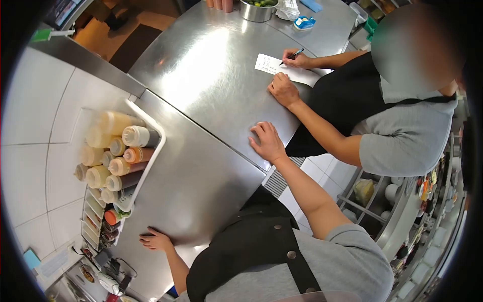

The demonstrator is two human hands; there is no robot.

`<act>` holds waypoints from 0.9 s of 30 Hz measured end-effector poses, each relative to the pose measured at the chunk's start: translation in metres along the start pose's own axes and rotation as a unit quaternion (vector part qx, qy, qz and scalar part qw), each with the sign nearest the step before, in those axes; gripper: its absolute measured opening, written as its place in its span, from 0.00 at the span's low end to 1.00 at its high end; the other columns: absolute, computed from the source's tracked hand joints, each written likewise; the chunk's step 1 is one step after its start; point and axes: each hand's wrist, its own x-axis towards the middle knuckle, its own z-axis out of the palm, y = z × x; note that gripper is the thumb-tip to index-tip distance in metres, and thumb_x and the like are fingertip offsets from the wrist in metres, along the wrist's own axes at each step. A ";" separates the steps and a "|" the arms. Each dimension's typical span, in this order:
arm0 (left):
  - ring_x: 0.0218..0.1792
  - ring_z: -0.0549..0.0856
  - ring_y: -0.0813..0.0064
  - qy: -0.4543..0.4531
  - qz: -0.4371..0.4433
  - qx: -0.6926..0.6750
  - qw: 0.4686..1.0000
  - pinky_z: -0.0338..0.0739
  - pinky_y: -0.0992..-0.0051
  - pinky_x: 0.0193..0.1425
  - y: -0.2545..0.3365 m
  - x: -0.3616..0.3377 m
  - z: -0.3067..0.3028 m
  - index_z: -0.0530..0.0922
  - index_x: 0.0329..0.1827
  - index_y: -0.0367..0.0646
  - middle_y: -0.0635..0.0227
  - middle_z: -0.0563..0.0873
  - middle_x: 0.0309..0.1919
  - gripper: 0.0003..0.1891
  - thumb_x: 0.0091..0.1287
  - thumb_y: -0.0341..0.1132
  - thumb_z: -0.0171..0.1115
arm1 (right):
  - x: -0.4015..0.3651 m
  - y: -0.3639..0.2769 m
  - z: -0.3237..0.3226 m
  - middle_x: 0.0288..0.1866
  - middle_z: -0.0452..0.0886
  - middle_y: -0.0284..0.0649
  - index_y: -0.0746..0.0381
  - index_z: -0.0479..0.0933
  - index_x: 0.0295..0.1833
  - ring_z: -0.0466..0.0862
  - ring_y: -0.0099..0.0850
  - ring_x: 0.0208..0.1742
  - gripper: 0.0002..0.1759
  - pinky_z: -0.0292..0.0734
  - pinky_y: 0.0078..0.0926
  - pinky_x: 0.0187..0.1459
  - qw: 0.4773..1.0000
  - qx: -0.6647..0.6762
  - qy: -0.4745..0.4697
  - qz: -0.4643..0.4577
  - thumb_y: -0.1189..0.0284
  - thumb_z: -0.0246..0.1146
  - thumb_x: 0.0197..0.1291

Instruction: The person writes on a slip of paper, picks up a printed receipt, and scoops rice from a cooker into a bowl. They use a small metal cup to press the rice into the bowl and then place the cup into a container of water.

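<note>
My left hand [155, 240] rests flat on the steel counter [196, 186], fingers apart and holding nothing. Further up, near the edge of the steel table [221, 95], lies my right hand [266, 143], its fingers loosely spread with nothing in them. Beyond it a co-worker in a black apron leans over a strip of white paper [268, 63] that has handwriting on it. The co-worker's one hand [298, 59] holds a dark pen [294, 55] to the paper. The other hand [284, 89] of that person rests beside the sheet.
On the left, a white basket [160, 143] holds several squeeze bottles [121, 166]. Jars [111, 217] and cables [126, 269] sit below it. A metal pot [256, 12] of green produce and a blue-white tape dispenser [304, 23] stand at the far end. Shelving [372, 196] lines the right.
</note>
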 end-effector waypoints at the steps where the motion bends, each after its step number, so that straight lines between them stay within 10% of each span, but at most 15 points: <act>1: 0.77 0.60 0.44 -0.005 -0.008 -0.002 1.000 0.55 0.46 0.78 0.004 -0.001 -0.005 0.55 0.81 0.41 0.49 0.59 0.79 0.44 0.76 0.69 0.37 | 0.001 -0.001 0.001 0.49 0.74 0.43 0.59 0.75 0.49 0.76 0.44 0.54 0.16 0.73 0.40 0.59 1.000 0.001 -0.001 0.000 0.68 0.69 0.57; 27: 0.78 0.59 0.44 0.001 -0.027 -0.042 0.999 0.52 0.46 0.80 0.014 -0.010 -0.027 0.56 0.81 0.40 0.47 0.59 0.79 0.44 0.74 0.65 0.48 | -0.007 -0.006 0.009 0.48 0.74 0.48 0.62 0.75 0.48 0.74 0.49 0.54 0.15 0.71 0.44 0.59 0.998 -0.042 0.003 -0.042 0.69 0.67 0.58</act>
